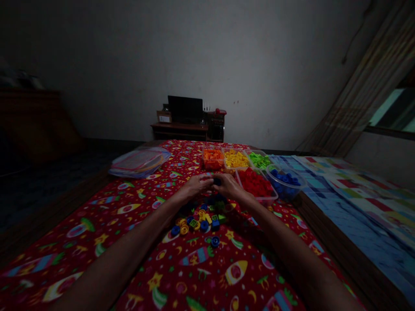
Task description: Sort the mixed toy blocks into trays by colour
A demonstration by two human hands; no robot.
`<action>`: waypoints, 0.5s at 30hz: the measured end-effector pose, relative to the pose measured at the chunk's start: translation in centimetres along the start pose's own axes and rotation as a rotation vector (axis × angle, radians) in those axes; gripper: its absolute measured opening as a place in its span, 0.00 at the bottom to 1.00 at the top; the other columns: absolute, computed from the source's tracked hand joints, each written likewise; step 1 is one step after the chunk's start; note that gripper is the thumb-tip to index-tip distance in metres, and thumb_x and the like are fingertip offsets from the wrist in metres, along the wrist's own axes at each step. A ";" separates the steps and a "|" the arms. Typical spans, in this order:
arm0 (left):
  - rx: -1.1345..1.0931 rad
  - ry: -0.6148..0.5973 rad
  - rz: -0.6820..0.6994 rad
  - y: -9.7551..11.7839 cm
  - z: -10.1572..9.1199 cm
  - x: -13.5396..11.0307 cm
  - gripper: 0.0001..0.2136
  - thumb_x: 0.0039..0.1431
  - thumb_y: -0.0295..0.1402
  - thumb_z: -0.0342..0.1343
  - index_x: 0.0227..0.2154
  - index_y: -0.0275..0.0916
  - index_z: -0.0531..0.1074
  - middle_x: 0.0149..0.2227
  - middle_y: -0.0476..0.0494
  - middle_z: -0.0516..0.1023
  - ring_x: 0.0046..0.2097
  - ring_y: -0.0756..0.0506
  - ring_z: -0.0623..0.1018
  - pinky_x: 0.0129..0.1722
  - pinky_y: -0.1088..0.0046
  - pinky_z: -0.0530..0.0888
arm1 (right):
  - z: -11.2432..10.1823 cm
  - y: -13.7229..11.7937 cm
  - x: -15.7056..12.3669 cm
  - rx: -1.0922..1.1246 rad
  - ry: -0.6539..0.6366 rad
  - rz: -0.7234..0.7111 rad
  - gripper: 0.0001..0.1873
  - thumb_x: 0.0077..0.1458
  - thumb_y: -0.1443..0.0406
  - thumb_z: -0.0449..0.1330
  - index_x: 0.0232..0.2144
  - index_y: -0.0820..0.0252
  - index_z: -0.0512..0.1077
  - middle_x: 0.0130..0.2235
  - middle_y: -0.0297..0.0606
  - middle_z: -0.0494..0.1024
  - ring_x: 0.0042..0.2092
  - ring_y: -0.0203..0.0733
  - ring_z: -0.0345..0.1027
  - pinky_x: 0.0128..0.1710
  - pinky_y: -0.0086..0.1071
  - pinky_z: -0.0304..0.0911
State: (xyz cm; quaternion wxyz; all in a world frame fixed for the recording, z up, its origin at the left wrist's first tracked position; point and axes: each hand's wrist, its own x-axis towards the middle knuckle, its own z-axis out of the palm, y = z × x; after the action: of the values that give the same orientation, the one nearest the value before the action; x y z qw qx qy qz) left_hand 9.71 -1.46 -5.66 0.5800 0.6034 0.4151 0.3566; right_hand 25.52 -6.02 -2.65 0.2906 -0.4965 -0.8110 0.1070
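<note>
My left hand (197, 185) and my right hand (228, 185) meet over the red patterned cloth (129, 224), fingers curled together around a small dark piece (216, 181) that I cannot make out clearly. Just below them lies a loose pile of small toy bricks (199, 220) in blue, yellow and green. One blue ring-shaped piece (215, 241) sits apart, nearer to me.
Clear tubs hold sorted bricks: orange (213, 159), yellow (236, 159), green (259, 160), red (255, 182) and a round bowl of blue (285, 179). Stacked lids (139, 162) lie at the left. A checked mat (350, 190) spreads right; a low desk with a screen (186, 116) stands behind.
</note>
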 end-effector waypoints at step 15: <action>0.777 0.024 0.500 -2.4 0.4 1.4 0.05 0.49 0.27 0.55 0.29 0.37 0.75 0.33 0.43 0.78 0.39 0.44 0.76 0.44 0.66 0.71 | -0.1 2.3 0.3 -0.044 0.100 0.078 0.12 0.48 0.74 0.55 0.35 0.65 0.75 0.35 0.41 0.78 0.36 0.37 0.69 0.37 0.29 0.61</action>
State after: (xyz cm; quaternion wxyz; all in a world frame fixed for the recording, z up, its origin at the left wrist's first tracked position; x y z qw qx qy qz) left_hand 10.45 -0.35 -8.17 0.2022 0.8535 0.3663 0.3106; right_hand 27.16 -4.67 -3.56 0.3153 -0.5386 -0.7777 0.0755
